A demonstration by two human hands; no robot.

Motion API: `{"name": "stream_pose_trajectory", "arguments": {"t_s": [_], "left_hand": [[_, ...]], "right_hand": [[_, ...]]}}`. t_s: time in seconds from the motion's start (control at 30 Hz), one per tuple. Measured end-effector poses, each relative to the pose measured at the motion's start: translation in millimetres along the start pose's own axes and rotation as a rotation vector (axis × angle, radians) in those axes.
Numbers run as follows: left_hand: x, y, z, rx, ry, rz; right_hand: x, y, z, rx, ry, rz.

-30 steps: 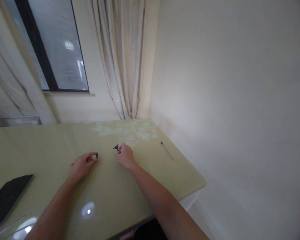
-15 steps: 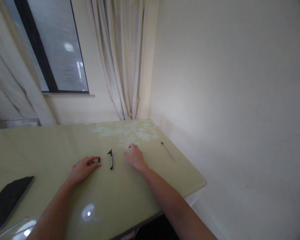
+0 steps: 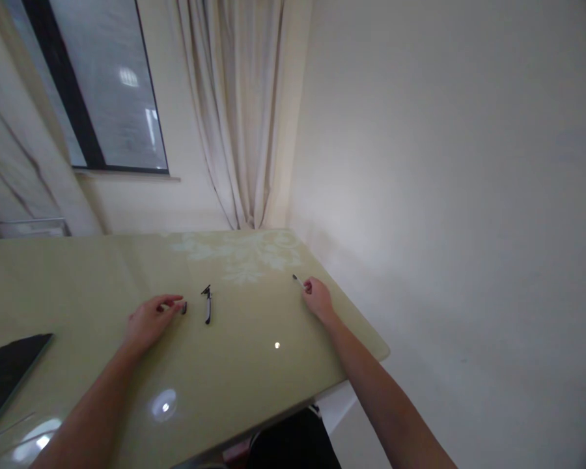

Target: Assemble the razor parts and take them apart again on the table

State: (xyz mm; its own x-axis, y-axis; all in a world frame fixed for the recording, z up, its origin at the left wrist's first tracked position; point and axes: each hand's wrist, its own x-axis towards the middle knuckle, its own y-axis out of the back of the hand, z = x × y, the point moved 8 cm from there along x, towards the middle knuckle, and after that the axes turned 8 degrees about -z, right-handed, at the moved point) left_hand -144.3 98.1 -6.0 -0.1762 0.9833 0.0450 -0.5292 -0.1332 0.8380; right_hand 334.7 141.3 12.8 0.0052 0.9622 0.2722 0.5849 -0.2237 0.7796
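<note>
My left hand rests low over the table, with thumb and forefinger closed about a small dark piece at their tips. What kind of piece it is, I cannot make out. Just right of it lies a razor with a grey-and-black handle and a dark head at the far end. Over on the right, my right hand has its fingers closed on a thin white toothbrush. The dark head end sticks out to the left of the fingers; the rest of the handle is hidden by the hand.
The glossy greenish table meets a bare wall on its right side. A dark flat panel lies at the left. Behind the table hang curtains beside a window.
My right hand has moved right from beside the razor and closed on the toothbrush. My left hand stays by the small dark piece. The view has shifted slightly.
</note>
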Motion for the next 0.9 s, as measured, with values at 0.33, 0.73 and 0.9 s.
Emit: {"name": "stream_pose_trajectory", "arguments": {"t_s": [0.33, 0.73, 0.9], "left_hand": [[-38.0, -26.7, 85.0, 0.26, -0.178, 0.024], [-47.5, -44.9, 95.1, 0.353, -0.189, -0.127], [-47.4, -49.0, 96.7, 0.41, -0.18, -0.135]], "right_hand": [[15.7, -120.1, -165.5, 0.095, 0.163, -0.203], [-5.8, -145.2, -167.2, 0.17, 0.124, -0.241], [-7.7, -140.2, -170.8, 0.117, 0.123, -0.218]]}}
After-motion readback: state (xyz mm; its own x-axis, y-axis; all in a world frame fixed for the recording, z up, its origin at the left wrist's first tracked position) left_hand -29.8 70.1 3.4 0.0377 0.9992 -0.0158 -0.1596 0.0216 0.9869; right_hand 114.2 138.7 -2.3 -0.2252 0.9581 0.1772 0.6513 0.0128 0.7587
